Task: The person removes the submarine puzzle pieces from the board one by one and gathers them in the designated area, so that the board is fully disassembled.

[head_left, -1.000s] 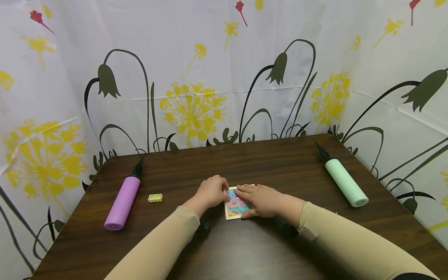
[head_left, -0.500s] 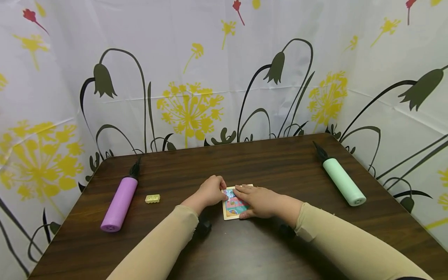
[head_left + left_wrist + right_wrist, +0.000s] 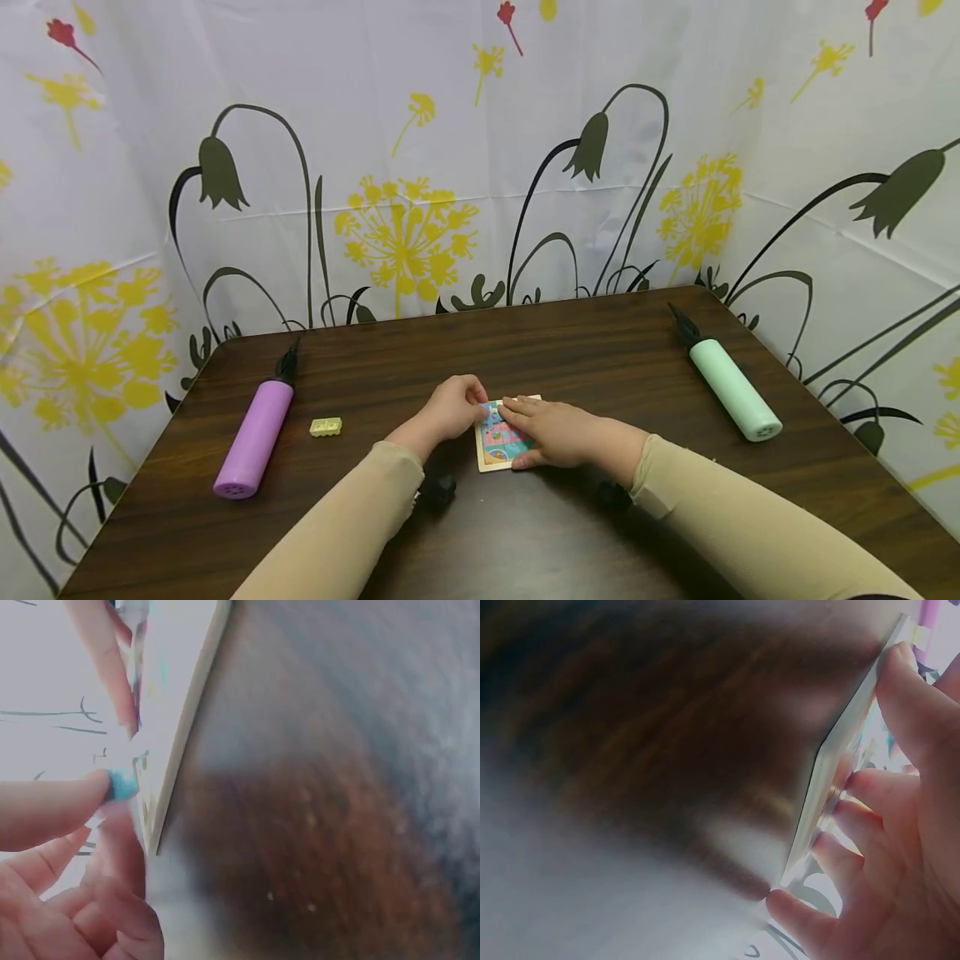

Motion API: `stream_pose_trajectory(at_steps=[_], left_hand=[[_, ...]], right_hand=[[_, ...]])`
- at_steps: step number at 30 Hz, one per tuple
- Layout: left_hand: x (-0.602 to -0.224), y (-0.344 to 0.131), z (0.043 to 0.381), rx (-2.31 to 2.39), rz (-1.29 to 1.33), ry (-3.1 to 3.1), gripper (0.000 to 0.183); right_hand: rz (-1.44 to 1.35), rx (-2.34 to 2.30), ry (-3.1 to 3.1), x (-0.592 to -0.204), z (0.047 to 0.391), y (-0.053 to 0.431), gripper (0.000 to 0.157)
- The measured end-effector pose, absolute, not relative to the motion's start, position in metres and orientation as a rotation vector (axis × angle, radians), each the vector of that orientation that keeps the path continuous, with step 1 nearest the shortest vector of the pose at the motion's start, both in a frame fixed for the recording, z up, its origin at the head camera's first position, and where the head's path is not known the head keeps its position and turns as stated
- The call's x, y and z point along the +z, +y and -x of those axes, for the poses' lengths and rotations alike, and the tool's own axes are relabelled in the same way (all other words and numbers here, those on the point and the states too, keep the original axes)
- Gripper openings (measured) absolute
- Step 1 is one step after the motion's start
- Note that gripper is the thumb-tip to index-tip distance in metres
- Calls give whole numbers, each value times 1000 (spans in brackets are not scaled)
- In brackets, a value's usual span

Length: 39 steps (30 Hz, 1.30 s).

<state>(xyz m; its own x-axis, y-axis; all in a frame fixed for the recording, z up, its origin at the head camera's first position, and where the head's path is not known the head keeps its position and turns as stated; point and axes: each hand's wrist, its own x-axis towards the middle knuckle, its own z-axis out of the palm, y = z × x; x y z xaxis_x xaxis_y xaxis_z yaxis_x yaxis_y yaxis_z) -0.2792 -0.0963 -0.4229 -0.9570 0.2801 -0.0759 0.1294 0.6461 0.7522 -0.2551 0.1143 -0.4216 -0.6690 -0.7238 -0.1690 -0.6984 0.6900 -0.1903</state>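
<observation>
Press the picture board (image 3: 493, 467) flat to the table (image 3: 600, 350) with the right hand (image 3: 558, 433), laid over the board's right part, fingers straight and spread, thumb at its near edge. Bear down only lightly — enough, by judgement, to stop a skid without tipping the board.

Work with the left hand (image 3: 450, 408), curled in at the board's left edge near its far corner, pinching a small blue piece (image 3: 121, 784) between thumb and finger. Cannot tell the piece's exact footing, partly hidden behind those fingertips. Probably best to turn it in the pinch until matched with the board's outline, lower it square rather than edge-first, then press straight down with one fingertip. If snagging, lift and realign — don't force.

Leave alone the yellow block (image 3: 326, 427), well apart to the board's left, the purple pump (image 3: 255, 437) farther left again, and the mint pump (image 3: 735, 390), well off to the board's right.
</observation>
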Motion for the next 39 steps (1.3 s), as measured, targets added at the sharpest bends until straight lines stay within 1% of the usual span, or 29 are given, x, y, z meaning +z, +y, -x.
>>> stream_pose_trajectory(at_steps=[3, 6, 11, 15, 21, 27, 32, 35, 39], left_hand=[[-420, -104, 280, 1304, -346, 2660, 6], [-411, -124, 283, 1302, -320, 2721, 4], [-394, -178, 290, 1072, -278, 2838, 5], [-384, -218, 290, 896, -222, 2808, 5], [-387, -247, 289, 805, -84, 2739, 6], [-393, -249, 288, 729, 26, 2795, 6], [-389, -238, 285, 615, 61, 2898, 5], [-387, -221, 284, 593, 13, 2970, 3], [-387, -179, 282, 655, -116, 3009, 5]], right_hand=[[1133, -160, 2670, -423, 256, 115, 84], [1129, -175, 2660, -422, 255, 115, 85], [1140, -174, 2658, -422, 254, 115, 85], [1145, -155, 2668, -422, 253, 115, 85], [1132, -141, 2667, -423, 254, 115, 85], [1127, -142, 2661, -425, 256, 115, 85], [1125, -146, 2662, -424, 256, 115, 85], [1110, -154, 2663, -423, 256, 114, 85], [1106, -158, 2666, -421, 255, 113, 85]])
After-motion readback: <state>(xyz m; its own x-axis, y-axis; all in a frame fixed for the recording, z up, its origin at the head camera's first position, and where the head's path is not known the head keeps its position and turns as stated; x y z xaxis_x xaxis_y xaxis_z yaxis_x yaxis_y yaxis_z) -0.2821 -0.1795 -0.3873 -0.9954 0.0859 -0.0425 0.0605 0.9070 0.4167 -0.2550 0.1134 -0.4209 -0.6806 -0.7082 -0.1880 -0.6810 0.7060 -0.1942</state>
